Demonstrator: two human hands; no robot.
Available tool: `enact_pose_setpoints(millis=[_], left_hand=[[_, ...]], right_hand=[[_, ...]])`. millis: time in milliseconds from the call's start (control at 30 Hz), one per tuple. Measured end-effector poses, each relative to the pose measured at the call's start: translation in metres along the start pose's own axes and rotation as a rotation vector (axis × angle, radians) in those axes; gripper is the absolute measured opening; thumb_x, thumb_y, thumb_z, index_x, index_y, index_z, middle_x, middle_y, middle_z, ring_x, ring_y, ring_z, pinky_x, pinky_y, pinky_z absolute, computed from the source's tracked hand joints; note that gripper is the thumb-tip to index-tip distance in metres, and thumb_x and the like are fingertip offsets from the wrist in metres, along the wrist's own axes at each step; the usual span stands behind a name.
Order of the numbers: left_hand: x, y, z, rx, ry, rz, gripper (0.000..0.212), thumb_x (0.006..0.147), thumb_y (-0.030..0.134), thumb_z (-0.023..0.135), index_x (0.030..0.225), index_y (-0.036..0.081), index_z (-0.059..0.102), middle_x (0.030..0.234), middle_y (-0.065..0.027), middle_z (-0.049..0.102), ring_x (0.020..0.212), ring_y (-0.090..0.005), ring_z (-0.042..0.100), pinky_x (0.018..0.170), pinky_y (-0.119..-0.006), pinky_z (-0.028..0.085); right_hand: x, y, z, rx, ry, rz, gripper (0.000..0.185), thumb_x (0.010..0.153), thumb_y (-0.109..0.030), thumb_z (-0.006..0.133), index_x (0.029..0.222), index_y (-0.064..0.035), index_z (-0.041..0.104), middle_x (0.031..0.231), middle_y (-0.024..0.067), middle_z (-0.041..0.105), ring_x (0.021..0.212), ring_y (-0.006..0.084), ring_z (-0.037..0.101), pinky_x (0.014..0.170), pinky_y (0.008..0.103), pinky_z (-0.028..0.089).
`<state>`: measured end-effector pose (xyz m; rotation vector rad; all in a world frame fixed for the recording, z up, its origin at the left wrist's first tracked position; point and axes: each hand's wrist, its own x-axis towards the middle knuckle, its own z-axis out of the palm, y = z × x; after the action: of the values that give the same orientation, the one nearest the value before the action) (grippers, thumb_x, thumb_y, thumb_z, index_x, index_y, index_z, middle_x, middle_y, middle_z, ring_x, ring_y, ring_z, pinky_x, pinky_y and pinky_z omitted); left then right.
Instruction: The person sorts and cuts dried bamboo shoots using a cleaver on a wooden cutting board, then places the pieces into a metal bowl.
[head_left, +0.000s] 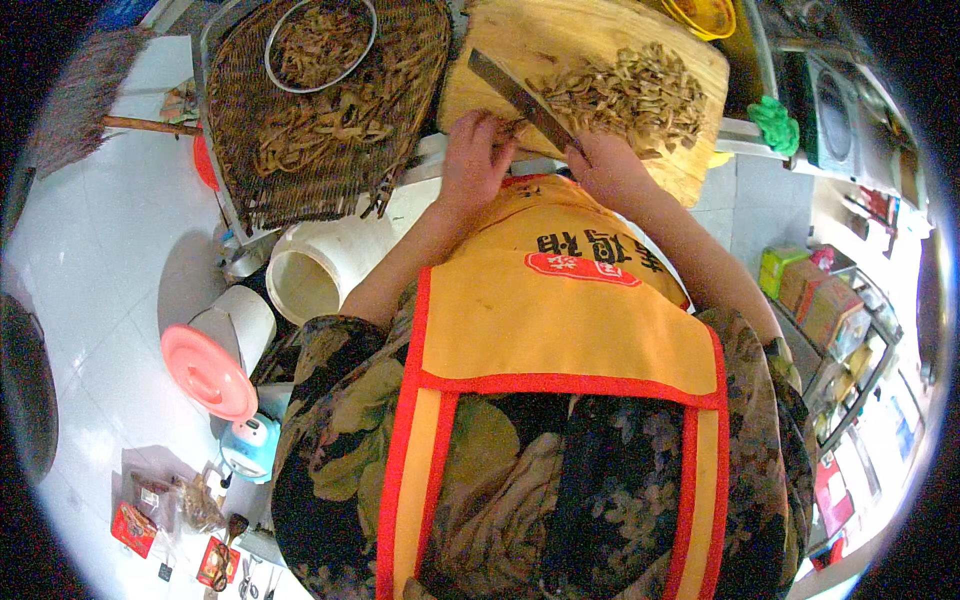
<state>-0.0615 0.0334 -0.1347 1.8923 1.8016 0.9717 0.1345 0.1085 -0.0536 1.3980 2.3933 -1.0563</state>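
My right hand (609, 169) grips the handle of a long-bladed kitchen knife (521, 101), which slants up and left across a wooden cutting board (480, 34). My left hand (474, 157) lies at the board's near left edge, its fingers curled on a few brown food strips (513, 129) beside the blade. To the right of the knife, a pile of cut brown strips (637, 94) spreads over the board. The exact kind of food cannot be told.
On the left, a woven wicker tray (240, 90) bears loose brown strips (330, 127) and a round metal-rimmed bowl (322, 41) of them. Below stand a white bucket (300, 281) and a pink-lidded bin (210, 371). A yellow basin (705, 16) and green cloth (772, 124) are at right.
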Motion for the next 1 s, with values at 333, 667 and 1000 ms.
enact_pose_setpoints(millis=[333, 667, 1000], left_hand=[[0.004, 0.0, 0.02, 0.145, -0.117, 0.037, 0.023, 0.078, 0.005, 0.058, 0.1, 0.001, 0.055, 0.105, -0.0184, 0.053, 0.099, -0.0378, 0.049, 0.086, -0.047, 0.042], [0.046, 0.028, 0.032, 0.141, -0.11, 0.104, 0.015, 0.08, 0.005, 0.059, 0.095, 0.002, 0.056, 0.098, -0.0169, 0.056, 0.091, -0.034, 0.054, 0.077, -0.043, 0.045], [0.073, 0.071, 0.068, 0.092, 0.086, 0.167, 0.054, 0.079, 0.023, 0.066, 0.125, 0.006, 0.044, 0.129, -0.0231, 0.036, 0.12, -0.0439, 0.034, 0.099, -0.053, 0.03]], right_hand=[[0.027, -0.018, 0.014, -0.036, -0.071, 0.046, 0.026, 0.086, -0.023, 0.049, 0.094, -0.0001, 0.059, 0.082, 0.0235, 0.061, 0.079, 0.0414, 0.06, 0.072, 0.0485, 0.048], [-0.04, 0.065, -0.032, 0.126, 0.288, 0.326, 0.027, 0.087, -0.024, 0.049, 0.098, -0.0017, 0.06, 0.076, 0.0227, 0.062, 0.071, 0.0395, 0.06, 0.066, 0.0459, 0.047], [-0.071, 0.169, -0.051, -0.118, 0.502, 0.561, 0.026, 0.087, -0.024, 0.044, 0.089, -0.0034, 0.06, 0.081, 0.024, 0.062, 0.078, 0.0422, 0.06, 0.07, 0.05, 0.049]])
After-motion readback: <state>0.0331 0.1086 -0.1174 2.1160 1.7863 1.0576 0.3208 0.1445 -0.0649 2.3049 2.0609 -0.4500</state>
